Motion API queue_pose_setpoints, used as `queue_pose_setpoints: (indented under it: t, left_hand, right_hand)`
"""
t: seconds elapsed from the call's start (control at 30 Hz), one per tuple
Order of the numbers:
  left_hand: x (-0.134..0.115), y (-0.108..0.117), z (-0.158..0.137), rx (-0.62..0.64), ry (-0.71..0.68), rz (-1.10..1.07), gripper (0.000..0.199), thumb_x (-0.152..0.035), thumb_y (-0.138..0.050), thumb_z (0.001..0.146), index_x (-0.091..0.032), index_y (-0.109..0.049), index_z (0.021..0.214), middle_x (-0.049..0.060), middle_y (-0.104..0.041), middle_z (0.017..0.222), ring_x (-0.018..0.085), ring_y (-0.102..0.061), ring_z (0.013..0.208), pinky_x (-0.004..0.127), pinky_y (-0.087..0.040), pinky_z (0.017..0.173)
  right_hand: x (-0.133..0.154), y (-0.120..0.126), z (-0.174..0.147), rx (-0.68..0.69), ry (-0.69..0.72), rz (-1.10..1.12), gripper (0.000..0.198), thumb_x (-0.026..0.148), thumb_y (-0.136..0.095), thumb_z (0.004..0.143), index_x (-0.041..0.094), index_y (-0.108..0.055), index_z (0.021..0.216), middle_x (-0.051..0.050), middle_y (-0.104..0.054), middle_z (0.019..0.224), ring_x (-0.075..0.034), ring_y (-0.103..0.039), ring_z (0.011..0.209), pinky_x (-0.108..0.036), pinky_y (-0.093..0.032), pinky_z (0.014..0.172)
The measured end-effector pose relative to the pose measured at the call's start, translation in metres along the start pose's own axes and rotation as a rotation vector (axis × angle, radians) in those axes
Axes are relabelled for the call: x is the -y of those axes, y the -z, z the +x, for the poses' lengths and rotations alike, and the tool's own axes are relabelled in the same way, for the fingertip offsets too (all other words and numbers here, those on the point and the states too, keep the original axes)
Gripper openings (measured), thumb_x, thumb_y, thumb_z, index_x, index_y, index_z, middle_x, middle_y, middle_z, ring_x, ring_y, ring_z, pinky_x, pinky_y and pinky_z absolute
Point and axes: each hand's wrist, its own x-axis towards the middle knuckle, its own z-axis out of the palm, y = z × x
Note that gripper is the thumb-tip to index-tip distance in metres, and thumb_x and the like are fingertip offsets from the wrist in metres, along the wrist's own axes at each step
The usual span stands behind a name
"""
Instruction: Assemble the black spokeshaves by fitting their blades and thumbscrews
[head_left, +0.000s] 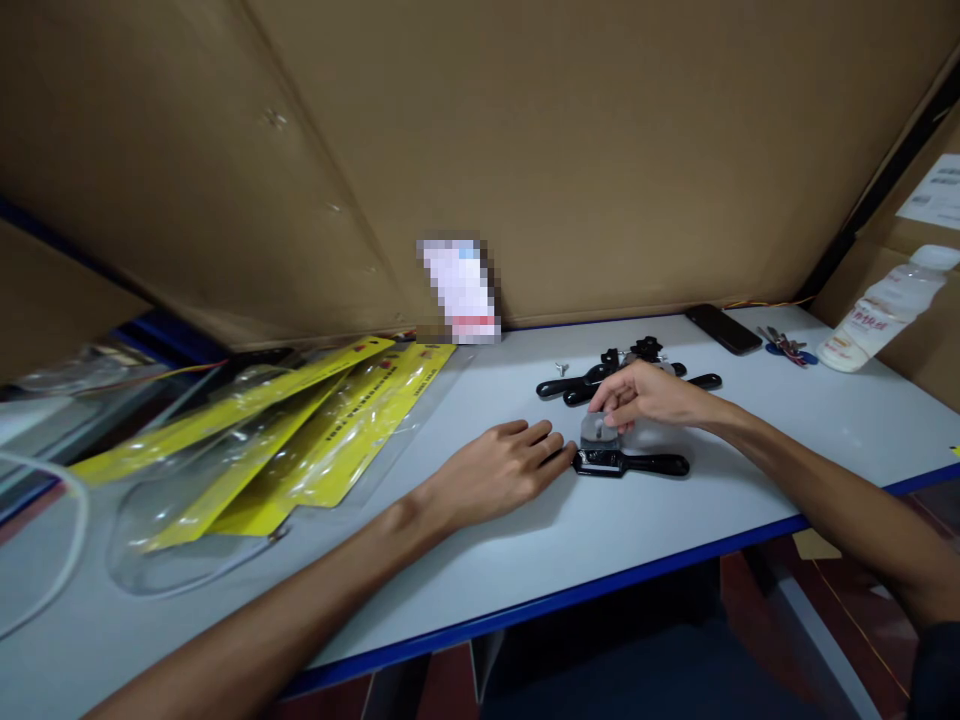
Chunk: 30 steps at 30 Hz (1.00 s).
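A black spokeshave [601, 468] lies near the front of the table, its right handle pointing right. My left hand [510, 468] rests over its left end with the fingers curled round the handle, which they hide. Between the thumb and fingers of my right hand [637, 398] is a grey metal blade [598, 430], standing upright at the spokeshave's middle. Its lower edge meets the black body, though I cannot tell whether it is seated. Just behind my right hand lie more black spokeshaves [581, 387], partly hidden by it.
Behind the spokeshaves are black star knobs [646, 347] and small silver screws [561, 370]. Clear packages with yellow cards [352, 430] spread across the left. A dark phone [724, 330], keys [784, 345] and a bottle [877, 315] stand at right. A blurred screen [465, 290] leans on the cardboard [600, 150].
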Motion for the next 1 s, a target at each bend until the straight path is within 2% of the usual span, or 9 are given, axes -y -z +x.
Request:
queue_pose_setpoints:
  t: [0.2, 0.33, 0.5, 0.63, 0.7, 1.0]
  left_hand:
    - [-0.001, 0.0, -0.001, -0.011, -0.011, -0.002, 0.018, -0.008, -0.049, 0.101, -0.009, -0.062, 0.113, 0.006, -0.067, 0.088, 0.019, -0.055, 0.079, 0.033, -0.045, 0.064]
    - [-0.002, -0.001, -0.001, 0.004, -0.005, -0.02, 0.021, -0.007, -0.047, 0.101, -0.01, -0.062, 0.115, 0.007, -0.069, 0.091, 0.019, -0.057, 0.081, 0.033, -0.046, 0.064]
    - [-0.002, -0.002, -0.003, -0.003, 0.007, -0.07, 0.021, -0.006, -0.05, 0.099, -0.011, -0.062, 0.116, 0.007, -0.069, 0.092, 0.019, -0.058, 0.083, 0.032, -0.046, 0.064]
    - [-0.003, -0.001, -0.002, 0.008, -0.009, -0.009, 0.02, -0.007, -0.047, 0.101, -0.009, -0.063, 0.113, 0.007, -0.069, 0.092, 0.02, -0.058, 0.082, 0.033, -0.046, 0.063]
    - [-0.004, -0.001, -0.002, 0.012, -0.007, -0.003, 0.021, -0.008, -0.045, 0.102, -0.01, -0.064, 0.111, 0.007, -0.07, 0.092, 0.02, -0.058, 0.082, 0.033, -0.047, 0.064]
    - [-0.006, 0.002, 0.002, 0.012, 0.045, -0.089, 0.019, -0.014, -0.045, 0.104, -0.014, -0.064, 0.101, 0.005, -0.065, 0.085, 0.019, -0.056, 0.077, 0.033, -0.046, 0.062]
  right_hand:
    - [0.003, -0.003, -0.003, 0.014, -0.072, -0.046, 0.007, 0.02, -0.073, 0.074, 0.017, -0.068, 0.072, 0.0, -0.065, 0.058, -0.013, -0.062, 0.055, -0.027, -0.05, 0.057]
    - [0.005, -0.002, -0.005, -0.006, -0.077, -0.069, 0.008, 0.018, -0.071, 0.076, 0.017, -0.067, 0.069, 0.0, -0.065, 0.056, -0.012, -0.06, 0.053, -0.026, -0.048, 0.053]
    - [0.007, -0.006, -0.007, 0.05, -0.13, -0.08, 0.009, 0.017, -0.067, 0.077, 0.017, -0.066, 0.067, -0.001, -0.067, 0.059, -0.014, -0.061, 0.054, -0.026, -0.045, 0.052]
    - [0.008, -0.014, -0.007, -0.025, -0.082, -0.309, 0.013, 0.011, -0.066, 0.073, 0.017, -0.067, 0.063, 0.001, -0.064, 0.057, -0.012, -0.058, 0.056, -0.026, -0.042, 0.056]
    - [0.007, -0.016, -0.007, -0.009, -0.074, -0.367, 0.014, 0.009, -0.064, 0.073, 0.018, -0.068, 0.063, 0.001, -0.064, 0.057, -0.012, -0.057, 0.056, -0.026, -0.041, 0.057]
    - [0.01, -0.014, -0.009, 0.027, -0.057, -0.387, 0.015, 0.009, -0.061, 0.077, 0.018, -0.063, 0.065, 0.001, -0.064, 0.06, -0.011, -0.055, 0.056, -0.026, -0.041, 0.059]
